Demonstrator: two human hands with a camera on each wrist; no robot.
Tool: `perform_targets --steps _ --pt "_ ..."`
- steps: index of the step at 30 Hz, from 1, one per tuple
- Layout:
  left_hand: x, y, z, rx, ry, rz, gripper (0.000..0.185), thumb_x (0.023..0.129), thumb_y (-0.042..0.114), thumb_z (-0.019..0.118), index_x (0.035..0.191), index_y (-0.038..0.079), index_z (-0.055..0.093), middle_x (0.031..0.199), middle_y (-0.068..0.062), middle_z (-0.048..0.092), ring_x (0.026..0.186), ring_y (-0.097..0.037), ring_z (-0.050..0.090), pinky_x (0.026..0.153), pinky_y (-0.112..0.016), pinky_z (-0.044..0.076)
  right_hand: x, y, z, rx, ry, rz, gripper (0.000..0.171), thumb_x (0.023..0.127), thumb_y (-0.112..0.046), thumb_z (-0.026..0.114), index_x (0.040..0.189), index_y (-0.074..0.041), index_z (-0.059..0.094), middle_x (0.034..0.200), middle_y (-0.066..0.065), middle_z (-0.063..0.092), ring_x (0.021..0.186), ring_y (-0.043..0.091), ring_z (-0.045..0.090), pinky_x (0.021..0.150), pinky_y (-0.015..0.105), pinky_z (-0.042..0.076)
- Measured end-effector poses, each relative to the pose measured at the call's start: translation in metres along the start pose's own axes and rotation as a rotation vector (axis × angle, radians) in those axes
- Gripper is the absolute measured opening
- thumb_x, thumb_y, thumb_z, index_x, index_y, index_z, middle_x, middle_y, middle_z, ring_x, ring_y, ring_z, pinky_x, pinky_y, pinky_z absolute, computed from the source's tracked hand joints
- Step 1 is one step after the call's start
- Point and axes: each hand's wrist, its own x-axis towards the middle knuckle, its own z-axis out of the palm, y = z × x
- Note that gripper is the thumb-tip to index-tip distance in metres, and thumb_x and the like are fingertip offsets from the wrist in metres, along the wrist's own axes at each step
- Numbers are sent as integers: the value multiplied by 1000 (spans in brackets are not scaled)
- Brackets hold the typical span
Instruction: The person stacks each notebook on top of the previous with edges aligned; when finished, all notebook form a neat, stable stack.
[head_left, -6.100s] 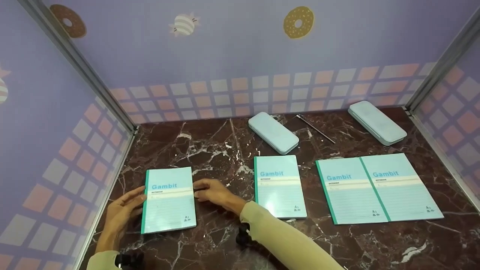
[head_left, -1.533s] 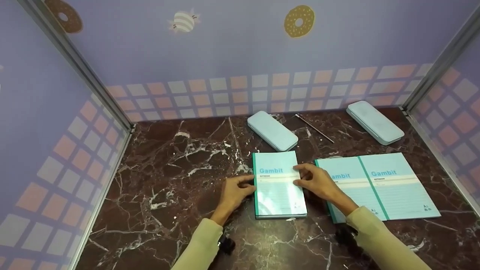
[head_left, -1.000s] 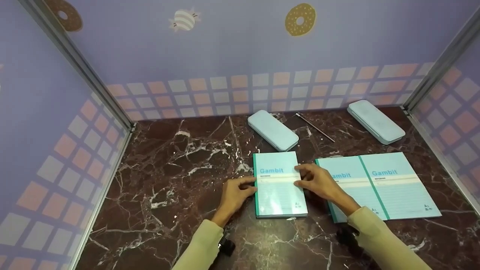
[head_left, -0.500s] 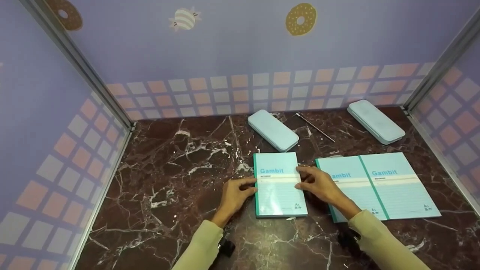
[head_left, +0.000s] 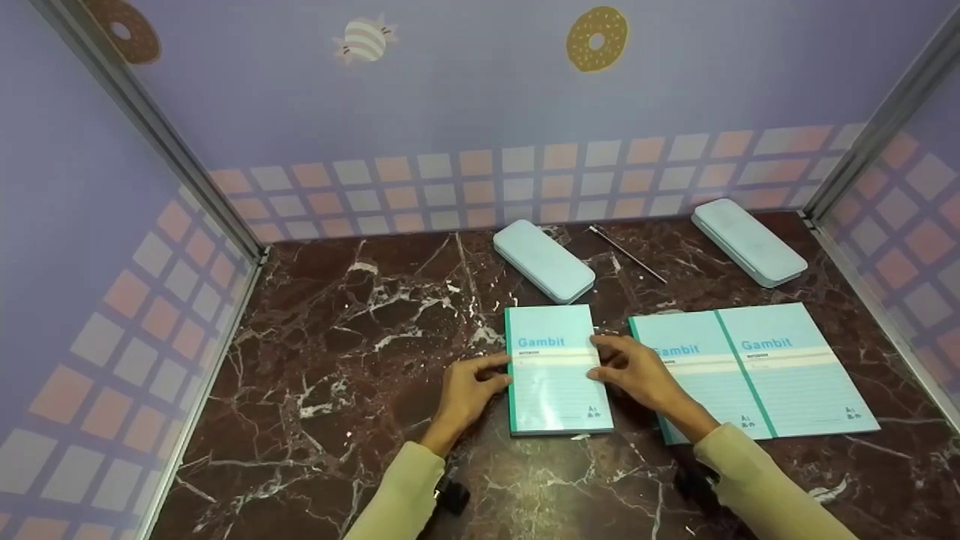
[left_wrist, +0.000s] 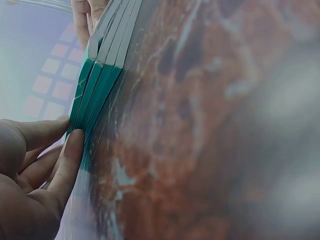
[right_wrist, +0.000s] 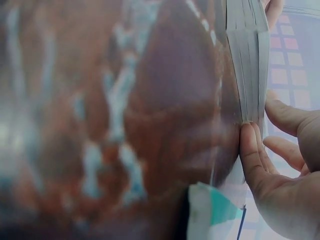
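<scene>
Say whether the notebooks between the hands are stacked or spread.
Stacked: in the left wrist view, the notebooks lie with green spines layered.

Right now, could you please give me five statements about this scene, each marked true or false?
1. The left hand touches the green-spined side of the notebook stack. True.
2. The thin stick lies between the left case and the right case. True.
3. The right hand holds that stick. False: it touches the stack's opposite edge.
4. Every notebook is in the stack. False: two notebooks lie to its right.
5. Both cases are open. False: both are closed.
</scene>
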Motion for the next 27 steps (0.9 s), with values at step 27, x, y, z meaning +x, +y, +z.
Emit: perform_targets --steps 27 --pt "14 45 30 -153 105 132 29 91 -1 82 119 -2 78 116 -22 75 103 -35 75 85 -32 63 0 7 -53 -7 81 -2 46 99 -17 79 140 0 67 121 20 72 107 41 72 79 30 62"
